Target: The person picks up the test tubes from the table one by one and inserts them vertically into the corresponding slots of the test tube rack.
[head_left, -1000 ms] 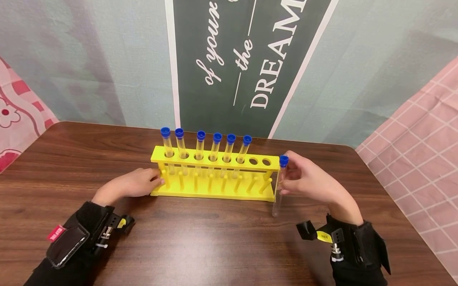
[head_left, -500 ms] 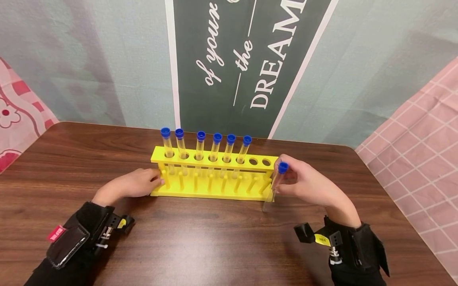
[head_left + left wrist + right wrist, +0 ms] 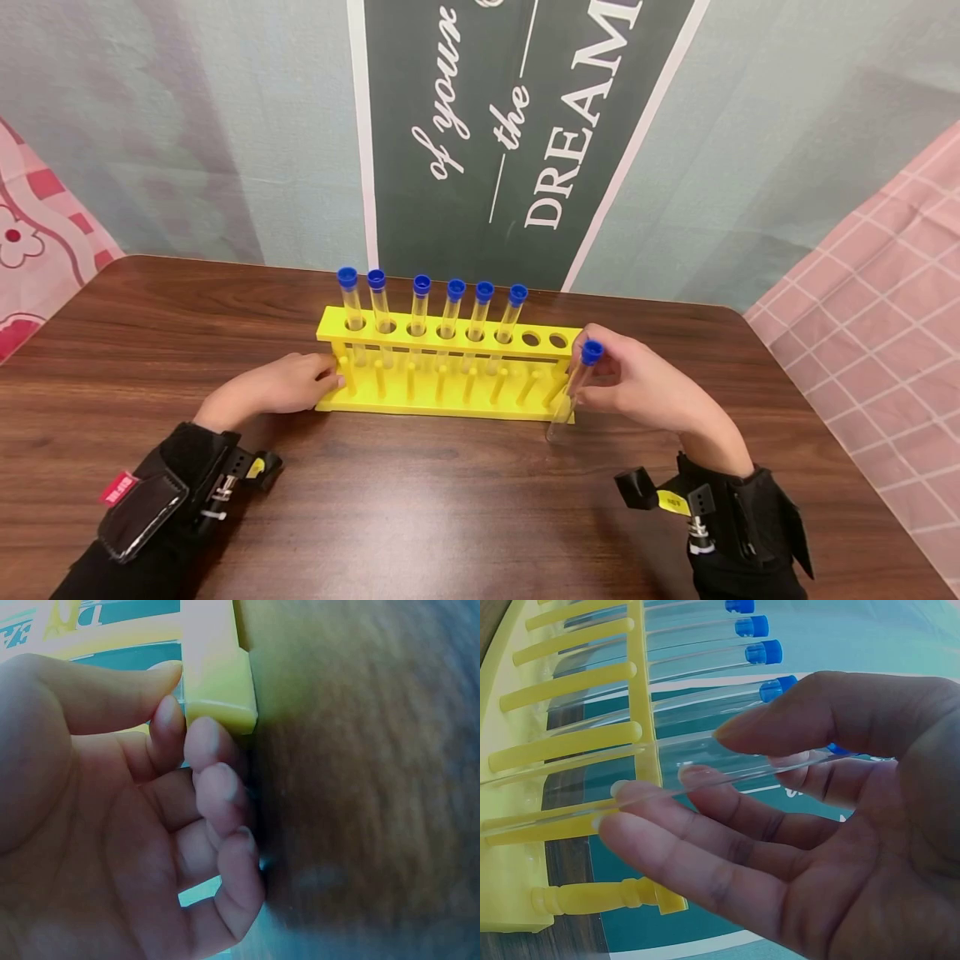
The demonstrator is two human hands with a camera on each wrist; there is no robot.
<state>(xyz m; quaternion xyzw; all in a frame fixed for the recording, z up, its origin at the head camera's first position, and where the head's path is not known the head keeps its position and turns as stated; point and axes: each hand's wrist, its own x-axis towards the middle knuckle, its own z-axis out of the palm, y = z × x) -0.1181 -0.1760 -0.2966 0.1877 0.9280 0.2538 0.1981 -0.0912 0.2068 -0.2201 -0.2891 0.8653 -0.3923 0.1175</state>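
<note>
A yellow test tube rack (image 3: 450,410) stands on the table, with several clear, blue-capped test tubes (image 3: 419,308) leaning in its holes. The two holes at its right end have no tube in them. My left hand (image 3: 281,385) holds the rack's left end; in the left wrist view, thumb and fingertips meet at the yellow end piece (image 3: 221,701). With my right hand (image 3: 648,383) I grip another capped test tube (image 3: 564,408) in front of the rack's right end. It tilts, cap up to the right and bottom down to the left, crossing the pegs in the right wrist view.
The brown wooden table (image 3: 420,508) runs out to both sides and toward me. Behind it hangs a grey-green cloth (image 3: 285,125) with white lettering, and a pink checked cloth (image 3: 900,283) borders the right side. Black straps with camera mounts sit on both wrists.
The tube in my right hand has swung from nearly upright beside the rack to a tilt, its bottom moving left across the rack's front corner. My left hand and the rack stay put.
</note>
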